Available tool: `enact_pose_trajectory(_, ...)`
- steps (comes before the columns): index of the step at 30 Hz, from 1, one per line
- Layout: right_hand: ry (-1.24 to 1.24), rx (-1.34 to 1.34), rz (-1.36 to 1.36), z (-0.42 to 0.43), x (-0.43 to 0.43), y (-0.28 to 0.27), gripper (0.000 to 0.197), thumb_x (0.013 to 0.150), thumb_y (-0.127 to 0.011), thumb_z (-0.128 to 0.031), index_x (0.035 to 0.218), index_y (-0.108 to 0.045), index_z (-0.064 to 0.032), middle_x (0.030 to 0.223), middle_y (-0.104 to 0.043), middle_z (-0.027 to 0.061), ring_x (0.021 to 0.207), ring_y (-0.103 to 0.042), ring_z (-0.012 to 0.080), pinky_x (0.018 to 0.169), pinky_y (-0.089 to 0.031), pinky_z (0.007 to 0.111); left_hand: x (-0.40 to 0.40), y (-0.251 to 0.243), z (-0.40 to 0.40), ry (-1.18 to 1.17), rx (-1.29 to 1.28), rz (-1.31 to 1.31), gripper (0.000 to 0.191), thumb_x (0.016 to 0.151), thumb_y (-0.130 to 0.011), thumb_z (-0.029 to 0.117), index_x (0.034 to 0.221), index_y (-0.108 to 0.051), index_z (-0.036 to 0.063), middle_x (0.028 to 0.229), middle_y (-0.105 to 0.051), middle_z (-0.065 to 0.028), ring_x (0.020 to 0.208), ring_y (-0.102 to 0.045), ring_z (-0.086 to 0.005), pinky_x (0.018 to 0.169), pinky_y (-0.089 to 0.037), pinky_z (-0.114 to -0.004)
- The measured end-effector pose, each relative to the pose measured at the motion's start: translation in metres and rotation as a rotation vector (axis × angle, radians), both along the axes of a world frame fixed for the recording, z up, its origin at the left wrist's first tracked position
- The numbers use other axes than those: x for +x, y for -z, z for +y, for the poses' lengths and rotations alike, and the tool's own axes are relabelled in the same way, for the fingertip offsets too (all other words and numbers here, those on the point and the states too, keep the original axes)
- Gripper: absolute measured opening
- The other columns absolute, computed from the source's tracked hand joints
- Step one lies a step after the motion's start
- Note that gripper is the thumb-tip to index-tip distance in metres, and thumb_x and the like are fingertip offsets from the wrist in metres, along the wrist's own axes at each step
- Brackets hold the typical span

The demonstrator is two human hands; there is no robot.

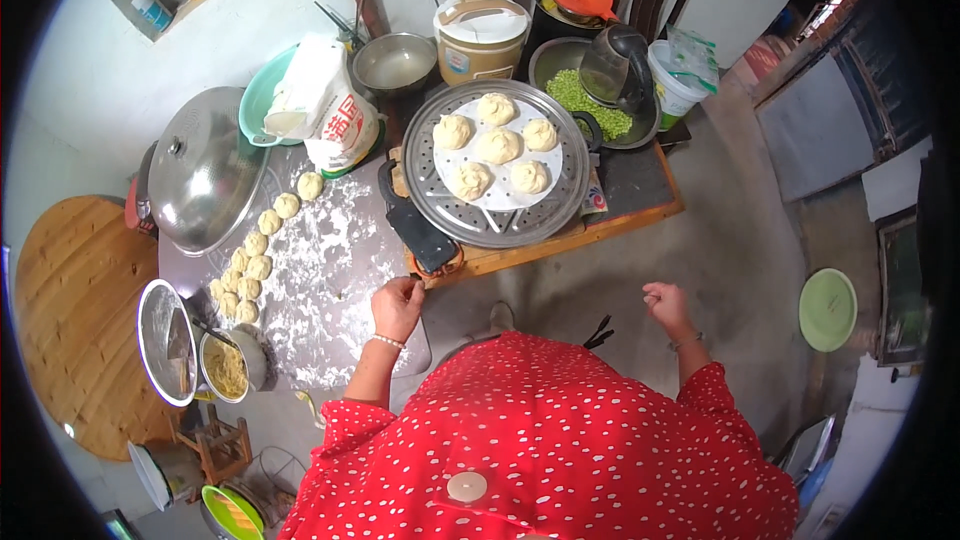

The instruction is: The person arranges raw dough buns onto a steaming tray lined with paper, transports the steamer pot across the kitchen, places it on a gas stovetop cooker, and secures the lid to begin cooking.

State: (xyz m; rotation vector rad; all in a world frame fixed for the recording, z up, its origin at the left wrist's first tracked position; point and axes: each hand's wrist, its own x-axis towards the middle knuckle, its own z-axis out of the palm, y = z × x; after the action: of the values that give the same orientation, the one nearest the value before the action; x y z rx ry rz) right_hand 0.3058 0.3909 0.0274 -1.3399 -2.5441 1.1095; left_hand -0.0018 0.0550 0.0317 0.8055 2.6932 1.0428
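My left hand (397, 309), curled with a beaded bracelet at the wrist, is near the corner of the wooden table, below a black phone-like object (421, 236). My right hand (667, 306) hangs over the floor, loosely curled; whether its fingers are fully closed is unclear. Several pleated filled buns (499, 145) sit on a perforated white liner (553, 165) in a round metal steamer tray (424, 199). To the left, several dough pieces (259, 267) lie in a curved row on the floured mat (315, 277). A metal bowl of yellowish filling (225, 369) stands near its lower left edge.
A flour bag (330, 109) leans in a green basin (262, 90) beside a domed metal lid (206, 165). Behind the tray stand a rice cooker (480, 45) and a metal bowl (395, 62). At right, a glass kettle (607, 75) rests in a basin of green beans (577, 101).
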Motion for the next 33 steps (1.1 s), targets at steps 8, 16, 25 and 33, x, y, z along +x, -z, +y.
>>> enact_pose_trajectory(8, -0.170, -0.033, -0.174, -0.035, 0.041, 0.040, 0.021, 0.072, -0.050, -0.001, 0.091, -0.059, 0.0024, 0.068, -0.060, 0.0094, 0.052, -0.056, 0.0151, 0.048, -0.045, 0.027, 0.000, -0.007, -0.012, 0.092, 0.149, -0.079, 0.019, 0.071, -0.057, 0.003, 0.090, -0.056, 0.0018, 0.091, -0.056, -0.0132, 0.067, -0.060, -0.0209, 0.055, -0.048, -0.028)
enact_pose_trajectory(16, -0.062, 0.130, -0.475, -0.105, 0.114, 0.055, 0.024, 0.062, -0.064, -0.003, 0.086, -0.063, -0.0017, 0.078, -0.062, 0.0143, 0.069, -0.058, 0.0242, 0.062, -0.047, 0.030, -0.009, -0.002, 0.004, 0.128, 0.210, -0.116, 0.012, 0.071, -0.059, 0.009, 0.083, -0.058, 0.0062, 0.058, -0.055, -0.0098, 0.055, -0.057, -0.0222, 0.053, -0.044, -0.031)
enact_pose_trajectory(25, 0.088, 0.139, -0.442, -0.195, 0.178, 0.067, 0.016, 0.058, -0.069, -0.007, 0.073, -0.065, -0.0022, 0.075, -0.062, 0.0135, 0.062, -0.059, 0.0266, 0.062, -0.048, 0.031, 0.028, 0.037, -0.010, 0.440, 0.107, -0.206, 0.014, 0.075, -0.049, 0.006, 0.087, -0.056, 0.0084, 0.065, -0.056, -0.0176, 0.062, -0.055, -0.0350, 0.054, -0.043, -0.039)
enact_pose_trajectory(33, 0.464, -0.233, -0.333, -0.228, 0.196, 0.078, 0.010, 0.064, -0.066, -0.007, 0.073, -0.065, -0.0007, 0.070, -0.062, 0.0113, 0.049, -0.058, 0.0217, 0.045, -0.048, 0.029, 0.036, 0.053, -0.038, 0.650, -0.165, -0.192, 0.017, 0.073, -0.053, 0.011, 0.089, -0.058, 0.0091, 0.072, -0.059, -0.0167, 0.068, -0.057, -0.0320, 0.061, -0.044, -0.038)
